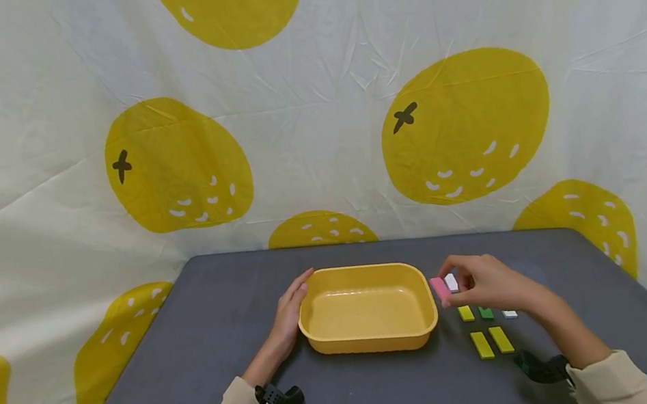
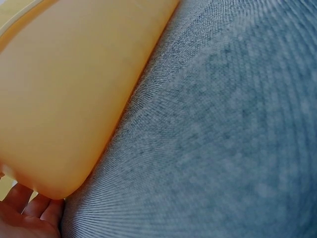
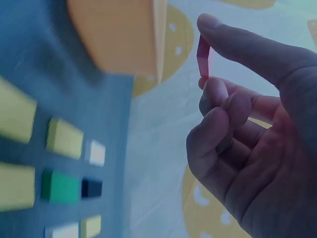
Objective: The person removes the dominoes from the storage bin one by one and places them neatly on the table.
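Note:
My right hand (image 1: 490, 281) pinches a small pink rectangular block (image 1: 440, 289) between thumb and fingers, just off the right end of a yellow plastic bin (image 1: 375, 345). In the right wrist view the pink block (image 3: 203, 57) appears edge-on between the thumb and a fingertip. My left hand (image 1: 289, 312) rests against the bin's left end, its fingers extended along the outside. The left wrist view catches only part of that left hand (image 2: 32, 215), touching the bin's wall (image 2: 64, 99). No blocks show on the bin's visible floor.
Right of the bin lie several small blocks: yellow ones (image 1: 482, 345), a green one (image 1: 486, 313) and white ones (image 1: 451, 282). A black block (image 3: 91, 188) appears in the right wrist view. Behind the grey table (image 1: 351, 398) hangs a fruit-patterned cloth (image 1: 313, 127).

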The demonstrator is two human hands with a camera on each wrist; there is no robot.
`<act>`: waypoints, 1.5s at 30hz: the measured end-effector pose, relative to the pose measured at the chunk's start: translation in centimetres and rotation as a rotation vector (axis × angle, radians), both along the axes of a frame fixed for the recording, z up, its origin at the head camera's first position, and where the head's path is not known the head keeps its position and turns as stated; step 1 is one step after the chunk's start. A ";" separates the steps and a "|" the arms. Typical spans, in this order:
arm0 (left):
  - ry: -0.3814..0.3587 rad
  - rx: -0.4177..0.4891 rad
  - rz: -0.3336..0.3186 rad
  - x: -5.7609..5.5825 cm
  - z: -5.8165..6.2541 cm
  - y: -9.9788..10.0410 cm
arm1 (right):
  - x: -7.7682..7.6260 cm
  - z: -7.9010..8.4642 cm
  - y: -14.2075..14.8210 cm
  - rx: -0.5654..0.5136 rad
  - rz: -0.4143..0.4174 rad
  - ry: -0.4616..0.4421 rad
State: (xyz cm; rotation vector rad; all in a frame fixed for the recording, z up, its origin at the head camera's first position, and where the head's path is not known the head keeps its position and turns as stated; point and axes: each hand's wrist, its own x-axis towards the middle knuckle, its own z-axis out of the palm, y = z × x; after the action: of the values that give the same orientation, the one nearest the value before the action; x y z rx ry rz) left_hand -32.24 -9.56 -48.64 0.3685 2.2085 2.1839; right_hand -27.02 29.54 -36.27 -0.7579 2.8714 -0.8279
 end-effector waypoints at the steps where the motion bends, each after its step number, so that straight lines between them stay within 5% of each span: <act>1: -0.001 -0.001 0.001 0.0 0.0 0.0 | 0.1 -0.1 0.4 -0.001 -0.001 -0.004; 16: -0.005 0.008 -0.001 0.2 0.1 0.0 | 1.8 -2.5 7.2 0.071 -0.038 -0.032; 24: -0.015 -0.002 -0.002 0.1 -0.3 -0.2 | 3.4 -3.5 9.8 0.094 -0.060 -0.131; 35: -0.002 0.004 0.012 -0.1 -0.1 0.0 | 3.2 -4.5 10.8 0.130 -0.128 -0.325; 45: -0.004 0.003 0.015 -0.2 -0.2 0.1 | 3.3 -5.2 10.7 0.178 -0.124 -0.264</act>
State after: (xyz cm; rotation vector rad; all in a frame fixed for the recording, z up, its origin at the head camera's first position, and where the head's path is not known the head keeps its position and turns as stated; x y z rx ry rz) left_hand -32.43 -9.50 -48.81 0.3488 2.2132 2.1938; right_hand -23.75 40.20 -41.52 -0.4199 2.7272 -0.6188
